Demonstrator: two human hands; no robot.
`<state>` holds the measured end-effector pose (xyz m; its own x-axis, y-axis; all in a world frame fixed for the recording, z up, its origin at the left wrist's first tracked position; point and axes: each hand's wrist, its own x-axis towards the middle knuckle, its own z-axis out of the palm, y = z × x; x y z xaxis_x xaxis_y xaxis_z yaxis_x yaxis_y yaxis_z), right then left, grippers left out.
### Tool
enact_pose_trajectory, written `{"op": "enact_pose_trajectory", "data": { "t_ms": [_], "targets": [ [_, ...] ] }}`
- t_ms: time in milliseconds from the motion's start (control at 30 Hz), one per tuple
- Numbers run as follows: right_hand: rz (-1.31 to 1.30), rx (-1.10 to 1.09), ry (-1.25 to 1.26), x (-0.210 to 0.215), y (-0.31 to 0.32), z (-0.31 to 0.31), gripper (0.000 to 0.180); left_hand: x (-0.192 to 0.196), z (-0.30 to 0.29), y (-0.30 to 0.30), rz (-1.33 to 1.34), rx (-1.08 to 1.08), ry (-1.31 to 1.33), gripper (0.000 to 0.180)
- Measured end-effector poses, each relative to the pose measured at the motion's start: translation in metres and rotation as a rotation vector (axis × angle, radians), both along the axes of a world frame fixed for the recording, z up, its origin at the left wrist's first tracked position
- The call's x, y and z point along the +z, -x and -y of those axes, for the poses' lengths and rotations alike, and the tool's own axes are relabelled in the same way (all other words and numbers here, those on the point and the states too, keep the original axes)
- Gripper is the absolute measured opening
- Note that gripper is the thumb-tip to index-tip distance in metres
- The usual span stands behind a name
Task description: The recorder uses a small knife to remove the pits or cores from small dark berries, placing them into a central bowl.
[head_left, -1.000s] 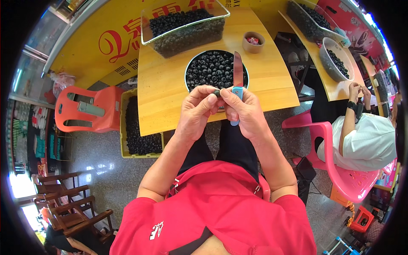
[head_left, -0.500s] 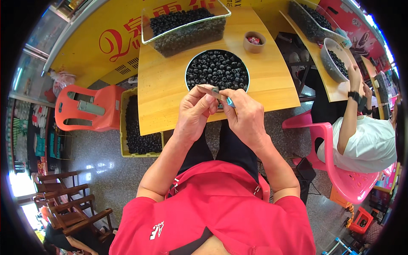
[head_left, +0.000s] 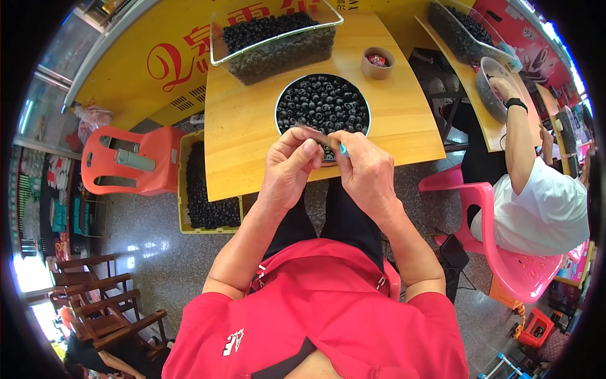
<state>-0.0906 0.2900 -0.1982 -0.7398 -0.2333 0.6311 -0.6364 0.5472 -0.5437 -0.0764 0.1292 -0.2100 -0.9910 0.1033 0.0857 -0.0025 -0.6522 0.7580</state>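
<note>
- Left hand (head_left: 289, 165) pinches closed on a small dark fruit, just beside the right.
- Right hand (head_left: 366, 169) grips a blue-handled knife (head_left: 333, 144).
- Round bowl (head_left: 282, 100) of dark fruits sits just beyond both hands.

Wooden table (head_left: 252, 126): round bowl (head_left: 322, 104), clear bin (head_left: 278, 41), small cup (head_left: 377, 62).

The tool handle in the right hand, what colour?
Light blue, showing at the right hand in the head view: handle.
</note>
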Motion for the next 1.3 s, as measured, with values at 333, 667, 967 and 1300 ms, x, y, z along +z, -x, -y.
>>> {"op": "enact_pose_trajectory", "data": {
  "t_ms": [333,667,967,1300],
  "targets": [
    [0.168,-0.145,0.064,-0.001,0.014,-0.017,0.014,0.014,0.098,-0.004,-0.245,0.35,0.2,0.017],
    [0.243,-0.129,0.05,-0.025,0.02,-0.021,0.022,-0.139,0.29,-0.047,0.424,0.912,1.167,0.038],
    [0.296,-0.167,0.012,-0.019,0.016,-0.025,0.021,0.036,0.098,0.012,-0.408,0.27,1.271,0.011],
    [0.273,-0.142,0.071,-0.016,0.011,-0.033,0.02,0.01,0.038,0.076,-0.771,-0.223,1.612,0.015]
  ]
}}
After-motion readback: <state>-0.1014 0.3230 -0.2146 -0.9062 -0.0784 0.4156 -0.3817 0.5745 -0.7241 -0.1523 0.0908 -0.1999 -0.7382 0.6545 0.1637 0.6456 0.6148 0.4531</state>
